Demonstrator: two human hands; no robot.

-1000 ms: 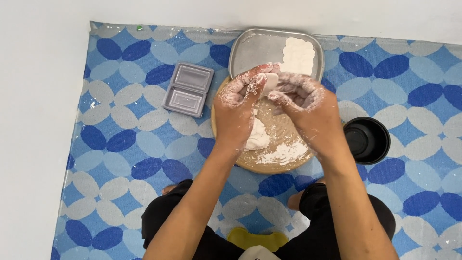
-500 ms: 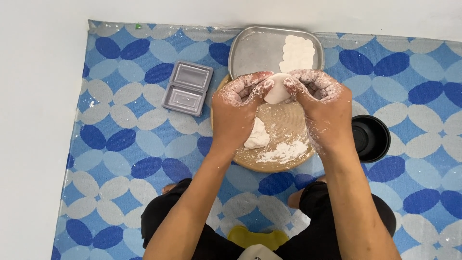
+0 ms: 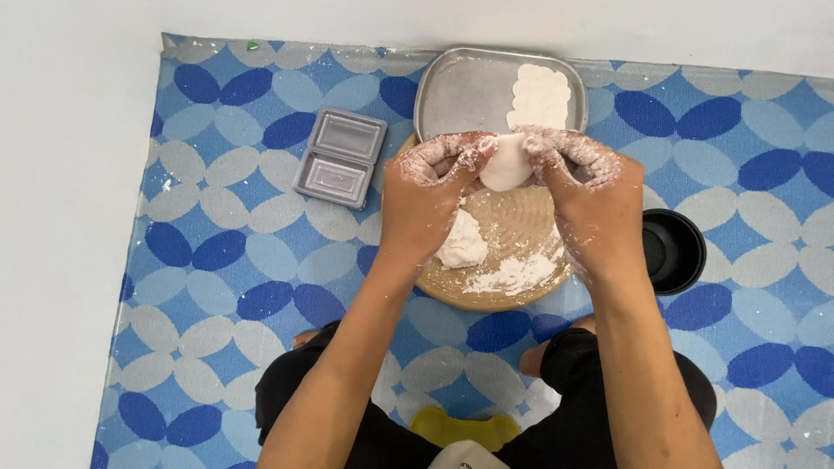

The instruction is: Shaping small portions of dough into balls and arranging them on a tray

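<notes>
Far left: clear ribbed two-cell plastic box (image 3: 340,158) on the blue patterned mat (image 3: 217,252). Our floury left hand (image 3: 432,187) and right hand (image 3: 584,187) both pinch one smooth white dough piece (image 3: 506,162) above the round wooden board (image 3: 512,260). Behind: metal tray (image 3: 460,91) of flat dough rounds. Right: black bowl (image 3: 673,250).

Single head-worn view, straight down, close over the patterned mat (image 3: 217,260).
</notes>
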